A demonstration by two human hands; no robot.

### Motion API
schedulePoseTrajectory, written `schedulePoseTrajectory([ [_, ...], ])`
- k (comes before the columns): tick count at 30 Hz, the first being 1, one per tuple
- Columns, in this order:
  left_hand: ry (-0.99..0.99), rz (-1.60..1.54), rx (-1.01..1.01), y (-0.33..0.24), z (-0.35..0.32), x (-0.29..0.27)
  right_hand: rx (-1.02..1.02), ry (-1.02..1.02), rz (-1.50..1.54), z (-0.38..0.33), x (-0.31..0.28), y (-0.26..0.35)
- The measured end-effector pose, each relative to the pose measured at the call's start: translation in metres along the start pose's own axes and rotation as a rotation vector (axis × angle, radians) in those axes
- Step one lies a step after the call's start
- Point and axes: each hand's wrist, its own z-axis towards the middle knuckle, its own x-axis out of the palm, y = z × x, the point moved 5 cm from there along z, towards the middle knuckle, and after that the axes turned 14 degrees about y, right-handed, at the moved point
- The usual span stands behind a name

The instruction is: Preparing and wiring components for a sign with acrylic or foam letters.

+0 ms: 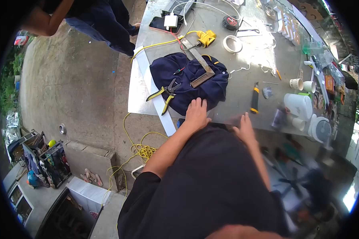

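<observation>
Navy cloth (pixel 187 77) bunched at near-left of tabletop (pixel 263 59). My left hand (pixel 196 113) flat, fingers spread, pressing cloth's near edge; grips nothing. Right hand (pixel 245 128) open, resting on bare tabletop beside it, empty. Pliers (pixel 167 93) and metal square (pixel 199 65) lie on cloth, I judge as weights.

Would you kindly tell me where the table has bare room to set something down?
Bare patch: between the cloth, tape roll and knife. Another lies between the right hand and the knife. The right edge by the cups and the far end by the phone are crowded.
</observation>
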Motion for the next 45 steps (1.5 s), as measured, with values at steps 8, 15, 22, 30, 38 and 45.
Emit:
schedulePoseTrajectory([
  [8, -0.064, 0.025, 0.067, 0.0, -0.003, -0.001, 0.034, -0.058, 0.014, -0.003, 0.005, 0.004],
  [15, -0.036, 0.047, 0.04, 0.0, -0.002, 0.0, 0.067, -0.04, 0.025, -0.004, -0.001, 0.012],
  [22, 0.031, 0.039, 0.018, -0.001, 0.008, -0.002, 0.05, -0.087, 0.139, -0.007, -0.031, -0.01],
  [30, 0.076, 0.261, -0.333, -0.007, 0.037, 0.004, -0.076, -0.49, 0.41, -0.017, -0.068, -0.035],
  [38, 0.117, 0.272, -0.464, -0.001, 0.05, 0.004, -0.015, -0.537, 0.327, 0.029, -0.089, -0.085],
  [45, 0.049, 0.219, -0.454, -0.006, 0.047, -0.002, -0.076, -0.326, 0.313, 0.052, -0.087, -0.1],
])
